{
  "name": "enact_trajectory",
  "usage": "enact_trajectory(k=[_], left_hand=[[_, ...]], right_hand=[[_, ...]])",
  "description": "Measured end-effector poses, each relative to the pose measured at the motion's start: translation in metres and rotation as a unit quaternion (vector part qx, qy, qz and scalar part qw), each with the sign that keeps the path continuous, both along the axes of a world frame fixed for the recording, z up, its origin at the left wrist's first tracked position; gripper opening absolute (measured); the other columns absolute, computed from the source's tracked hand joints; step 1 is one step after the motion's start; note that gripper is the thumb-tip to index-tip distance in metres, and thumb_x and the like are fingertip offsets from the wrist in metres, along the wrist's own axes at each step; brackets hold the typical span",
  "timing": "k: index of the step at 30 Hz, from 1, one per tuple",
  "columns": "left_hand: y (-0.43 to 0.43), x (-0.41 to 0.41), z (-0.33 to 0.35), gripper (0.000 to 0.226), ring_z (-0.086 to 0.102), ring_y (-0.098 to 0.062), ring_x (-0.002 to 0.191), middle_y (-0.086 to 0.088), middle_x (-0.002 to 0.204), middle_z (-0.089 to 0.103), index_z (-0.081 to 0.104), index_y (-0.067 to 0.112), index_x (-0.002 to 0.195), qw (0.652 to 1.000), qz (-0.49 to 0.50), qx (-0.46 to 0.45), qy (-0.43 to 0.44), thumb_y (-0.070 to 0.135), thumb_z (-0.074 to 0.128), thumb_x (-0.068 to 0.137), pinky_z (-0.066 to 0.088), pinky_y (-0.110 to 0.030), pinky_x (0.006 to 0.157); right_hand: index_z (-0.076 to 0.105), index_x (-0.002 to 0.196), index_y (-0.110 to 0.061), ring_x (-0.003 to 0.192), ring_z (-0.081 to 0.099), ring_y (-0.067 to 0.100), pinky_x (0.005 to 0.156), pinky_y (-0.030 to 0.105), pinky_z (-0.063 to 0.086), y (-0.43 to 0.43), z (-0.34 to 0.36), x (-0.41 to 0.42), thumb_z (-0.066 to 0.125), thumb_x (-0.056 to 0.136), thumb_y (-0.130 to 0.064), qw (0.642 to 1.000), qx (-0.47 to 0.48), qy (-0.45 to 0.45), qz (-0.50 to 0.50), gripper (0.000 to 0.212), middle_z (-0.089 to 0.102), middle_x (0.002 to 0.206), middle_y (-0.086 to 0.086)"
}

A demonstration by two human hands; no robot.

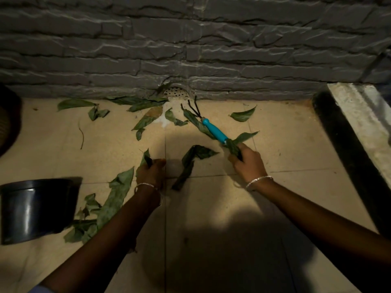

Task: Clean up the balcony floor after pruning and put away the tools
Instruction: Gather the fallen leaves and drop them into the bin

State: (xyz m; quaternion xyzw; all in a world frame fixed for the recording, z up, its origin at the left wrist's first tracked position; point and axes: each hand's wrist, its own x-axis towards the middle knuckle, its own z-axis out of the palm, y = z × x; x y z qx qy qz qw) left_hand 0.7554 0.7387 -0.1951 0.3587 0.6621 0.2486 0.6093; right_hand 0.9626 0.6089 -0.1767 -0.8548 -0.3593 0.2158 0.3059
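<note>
Leaves (146,119) lie scattered over the tiled floor (285,149) in the head view, which is the only view, so the clean-up looks to be in its early or middle part. The thickest scatter sits along the foot of the stone wall (190,39), around the small round drain (176,93). One leaf lies apart on the right (243,115), a long folded one lies between the two hands (190,159), and a loose heap lies just beside the black pot (36,208) at the left (101,208). The left hand (151,172) is low over the floor with its fingers curled round a few leaves. The right hand (248,161) is clamped on another bunch at the butt of the blue-handled hand rake (213,130), whose prongs point at the drain. It seems to hold the handle together with the leaves, though the leaves hide that grip. As a judgement, some gathering by hand is under way, but most leaves are not yet collected. Whether the pot is where they go, or already holds any, cannot be told from here. The rake is out and in use, so putting the tools away is not yet begun.
</note>
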Motion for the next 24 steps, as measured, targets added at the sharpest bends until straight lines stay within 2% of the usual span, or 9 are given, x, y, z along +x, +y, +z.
enact_trajectory(k=[2, 6, 8, 11, 14, 18, 21, 22, 24], left_hand=[[0.002, -0.003, -0.002, 0.027, 0.054, -0.023, 0.074, -0.007, 0.085, 0.058, 0.065, 0.010, 0.112, 1.000, -0.002, 0.004, -0.003, 0.024, 0.067, 0.089, 0.041, -0.028, 0.059], [-0.008, -0.009, -0.004, 0.001, 0.055, -0.023, 0.080, -0.005, 0.086, 0.062, 0.067, 0.017, 0.090, 0.997, -0.066, 0.046, 0.010, 0.018, 0.067, 0.089, 0.041, -0.027, 0.063], [-0.011, -0.012, -0.005, 0.011, 0.055, -0.018, 0.077, -0.003, 0.089, 0.062, 0.067, 0.012, 0.099, 0.990, -0.121, 0.070, 0.018, 0.015, 0.068, 0.088, 0.041, -0.023, 0.056], [-0.017, -0.012, -0.005, 0.029, 0.049, 0.002, 0.073, 0.008, 0.094, 0.055, 0.061, 0.012, 0.113, 0.969, -0.212, 0.116, 0.050, 0.019, 0.071, 0.087, 0.040, -0.006, 0.048], [-0.019, -0.010, -0.006, 0.038, 0.048, 0.009, 0.067, 0.016, 0.086, 0.051, 0.056, 0.017, 0.117, 0.946, -0.268, 0.157, 0.090, 0.029, 0.073, 0.085, 0.042, -0.004, 0.048], [-0.019, 0.002, -0.008, 0.054, 0.061, -0.006, 0.068, 0.008, 0.093, 0.057, 0.051, 0.024, 0.123, 0.914, -0.331, 0.181, 0.149, 0.047, 0.074, 0.079, 0.049, -0.020, 0.055], [-0.022, 0.015, -0.013, 0.064, 0.058, -0.011, 0.082, 0.003, 0.106, 0.059, 0.048, 0.022, 0.127, 0.882, -0.373, 0.205, 0.202, 0.054, 0.072, 0.078, 0.048, -0.025, 0.065], [-0.024, 0.018, -0.016, 0.063, 0.059, -0.013, 0.084, 0.002, 0.108, 0.061, 0.046, 0.022, 0.128, 0.868, -0.385, 0.216, 0.228, 0.054, 0.071, 0.079, 0.049, -0.028, 0.066], [-0.025, 0.023, -0.019, 0.055, 0.057, -0.014, 0.079, 0.000, 0.105, 0.064, 0.047, 0.022, 0.125, 0.845, -0.394, 0.233, 0.276, 0.051, 0.068, 0.083, 0.050, -0.030, 0.064]], right_hand=[[0.055, 0.124, -0.017, 0.083, 0.064, 0.020, 0.070, 0.033, 0.055, 0.018, -0.001, -0.002, 0.068, 0.089, -0.026, 0.997, -0.007, -0.038, 0.059, 0.039, 0.067, 0.096, 0.005], [0.039, 0.144, -0.020, 0.108, 0.059, 0.024, 0.082, 0.030, 0.050, 0.063, -0.008, -0.006, 0.071, 0.087, -0.038, 0.960, -0.024, -0.129, 0.249, 0.068, 0.059, 0.125, 0.009], [0.038, 0.144, -0.023, 0.112, 0.055, 0.023, 0.086, 0.033, 0.049, 0.080, -0.015, -0.007, 0.070, 0.086, -0.043, 0.930, -0.070, -0.155, 0.325, 0.069, 0.055, 0.128, 0.009], [0.052, 0.129, -0.020, 0.105, 0.053, 0.022, 0.078, 0.029, 0.040, 0.090, -0.019, -0.007, 0.066, 0.090, -0.040, 0.893, -0.144, -0.219, 0.367, 0.047, 0.051, 0.120, 0.008], [0.056, 0.121, -0.014, 0.096, 0.051, 0.017, 0.075, 0.028, 0.039, 0.083, -0.017, -0.002, 0.059, 0.095, -0.033, 0.933, -0.103, -0.197, 0.282, 0.032, 0.052, 0.115, 0.007], [0.055, 0.115, -0.007, 0.089, 0.056, 0.022, 0.074, 0.035, 0.048, 0.056, -0.008, 0.006, 0.051, 0.100, -0.023, 0.992, 0.011, -0.052, 0.116, 0.023, 0.056, 0.104, 0.011], [0.048, 0.111, -0.009, 0.087, 0.061, 0.023, 0.075, 0.040, 0.051, 0.027, 0.002, 0.020, 0.047, 0.102, -0.020, 0.989, 0.069, 0.129, 0.013, 0.014, 0.061, 0.097, 0.009], [0.045, 0.113, -0.012, 0.091, 0.063, 0.023, 0.080, 0.041, 0.052, 0.018, 0.004, 0.028, 0.048, 0.102, -0.018, 0.984, 0.080, 0.158, -0.017, 0.012, 0.062, 0.098, 0.007], [0.043, 0.116, -0.015, 0.099, 0.063, 0.027, 0.089, 0.047, 0.052, 0.005, 0.005, 0.046, 0.049, 0.100, -0.013, 0.987, 0.068, 0.132, -0.062, 0.017, 0.063, 0.103, 0.007]])
